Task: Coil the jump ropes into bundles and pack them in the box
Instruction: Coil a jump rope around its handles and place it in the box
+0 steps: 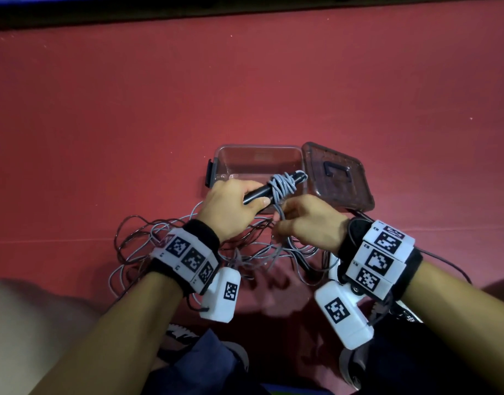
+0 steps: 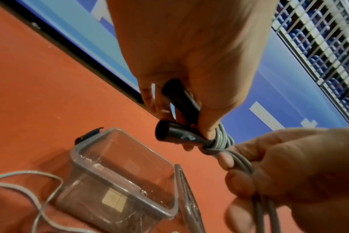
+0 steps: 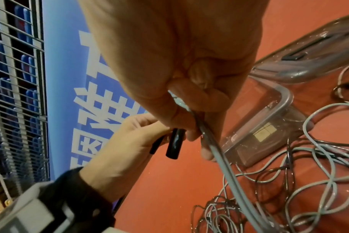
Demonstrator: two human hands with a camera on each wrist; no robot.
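My left hand (image 1: 233, 203) grips the two black handles (image 1: 259, 192) of a jump rope, held side by side over the near edge of the clear plastic box (image 1: 256, 163). Grey rope (image 1: 282, 185) is wound several times around the handles (image 2: 177, 132). My right hand (image 1: 305, 218) pinches the loose strands of grey rope (image 3: 219, 156) just below the handles. In the left wrist view the strands (image 2: 247, 167) pass between the right hand's fingers (image 2: 239, 182). The box (image 2: 118, 178) looks empty inside.
A tangle of grey and dark ropes (image 1: 188, 246) lies on the red floor under my wrists. The box's tinted lid (image 1: 339, 178) leans against the box's right side. A blue banner (image 3: 74, 78) and a metal fence (image 3: 12, 94) stand beyond the floor's edge.
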